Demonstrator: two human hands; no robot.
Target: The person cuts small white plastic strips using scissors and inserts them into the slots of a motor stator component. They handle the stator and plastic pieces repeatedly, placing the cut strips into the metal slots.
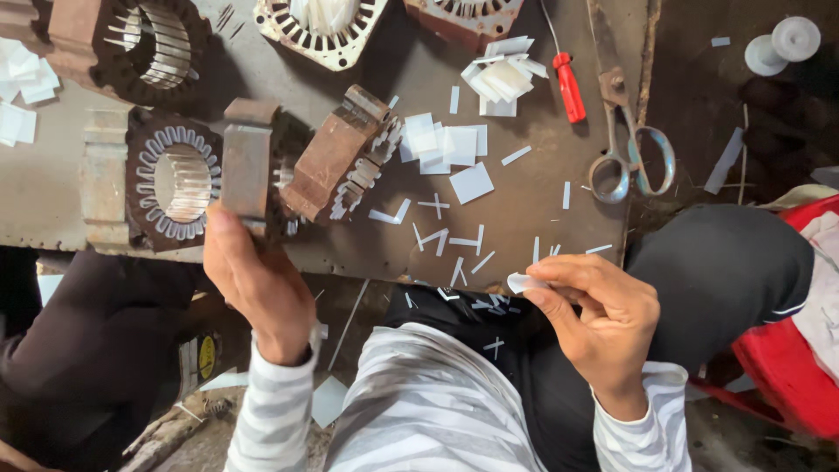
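My left hand [258, 284] grips a rusty brown motor stator core [249, 166] at the near edge of the worn metal table [524, 201], thumb pressed on its side. White paper liners show in its slots. My right hand [599, 319] pinches a small folded white paper strip [523, 282] between thumb and fingers, just off the table's near edge, above my lap. The two hands are well apart.
More stator cores lie around: [170, 179], [345, 153], [140, 44], [323, 26]. Cut white paper pieces [446, 144] and thin strips litter the table. Scissors [625, 131] and a red-handled screwdriver [568, 86] lie at right. A red stool [786, 367] sits lower right.
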